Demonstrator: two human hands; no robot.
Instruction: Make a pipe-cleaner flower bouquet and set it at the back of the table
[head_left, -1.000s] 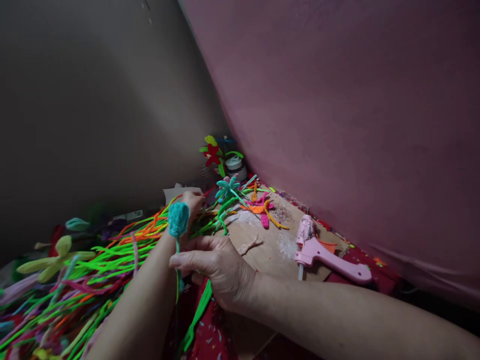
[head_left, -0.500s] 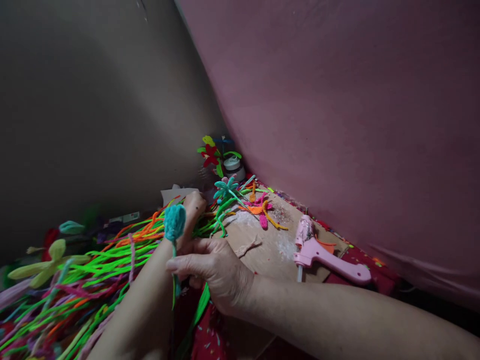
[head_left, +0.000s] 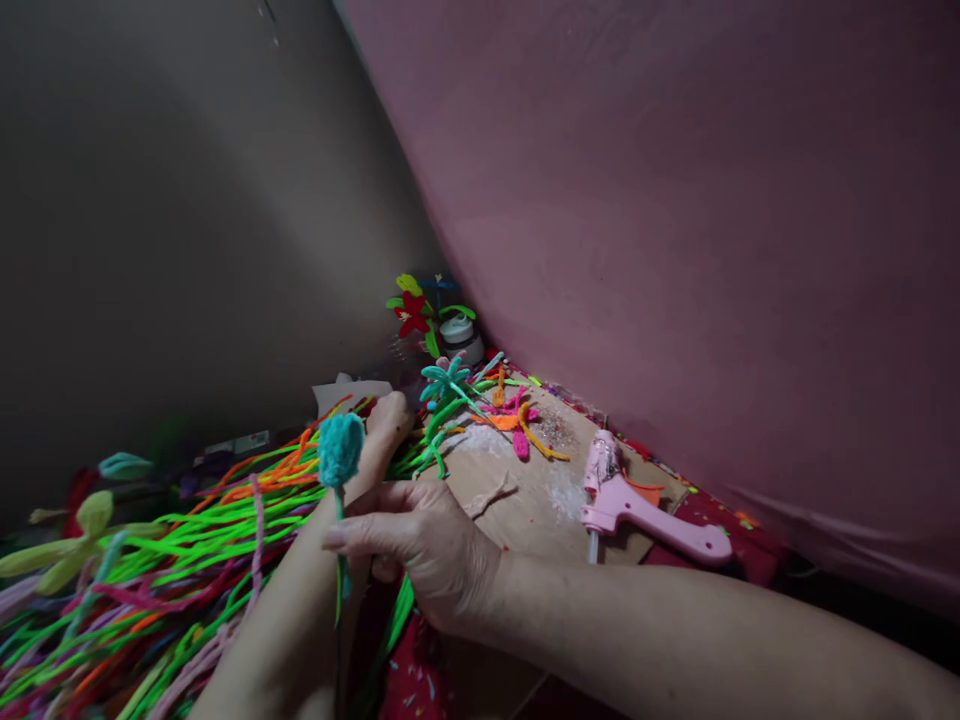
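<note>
Over the left side of the brown board (head_left: 517, 520), a teal flower (head_left: 341, 450) is held up nearly upright, its stem pinched between the thumb and fingers of the right hand (head_left: 442, 555). The left arm passes behind it toward the far end of the pipe cleaners (head_left: 225, 530), heaped along the board's left edge. The left hand (head_left: 390, 415) looks curled there; I can't tell whether it grips anything. Beyond the right wrist, the board's middle is bare, with room to move. Near its far corner lie a second teal flower (head_left: 445, 380) and pink and orange pieces (head_left: 520, 445). At the right corner, a pink glue gun (head_left: 619, 497) pokes its handle past the edge, and the pink wall (head_left: 637, 250) runs close alongside.
</note>
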